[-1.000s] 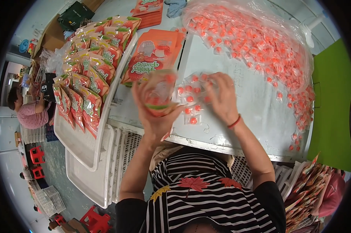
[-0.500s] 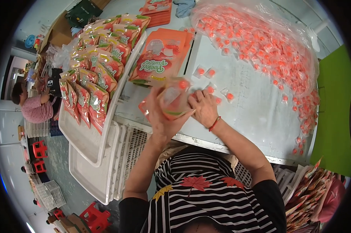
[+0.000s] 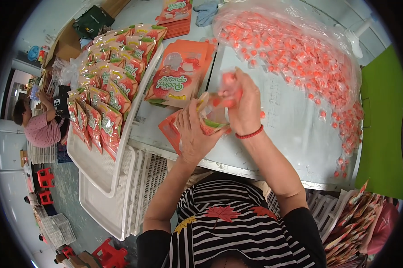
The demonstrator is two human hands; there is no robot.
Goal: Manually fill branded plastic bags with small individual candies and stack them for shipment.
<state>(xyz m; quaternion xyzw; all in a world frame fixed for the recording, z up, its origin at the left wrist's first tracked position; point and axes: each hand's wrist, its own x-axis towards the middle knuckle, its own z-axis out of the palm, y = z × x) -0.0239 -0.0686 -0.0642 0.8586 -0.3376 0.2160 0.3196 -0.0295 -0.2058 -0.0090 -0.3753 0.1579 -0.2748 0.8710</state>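
Observation:
My left hand (image 3: 193, 135) is wrapped round an opened candy pouch (image 3: 211, 127) with its mouth facing up. Just above and right of that mouth is my right hand (image 3: 248, 103), with a red cord on its wrist. Its fingers are closed on several clear-wrapped red candies (image 3: 229, 84), blurred by motion. Beside my left hand lies a flat red pouch (image 3: 169, 129), partly hidden by it. Beyond it is a pile of flat printed pouches (image 3: 177, 73).
A big heap of wrapped candies (image 3: 295, 58) under clear plastic spreads across the far right of the table (image 3: 290, 147). Filled pouches (image 3: 108, 89) stand in a white tray (image 3: 92, 167) at left, above stacked trays. A green panel (image 3: 382, 120) borders the right side. A co-worker (image 3: 43, 123) sits far left.
My right hand has risen from the tabletop, picking up the loose candies there, and is now at the pouch mouth. My left hand has tipped the pouch slightly and moved it a little right.

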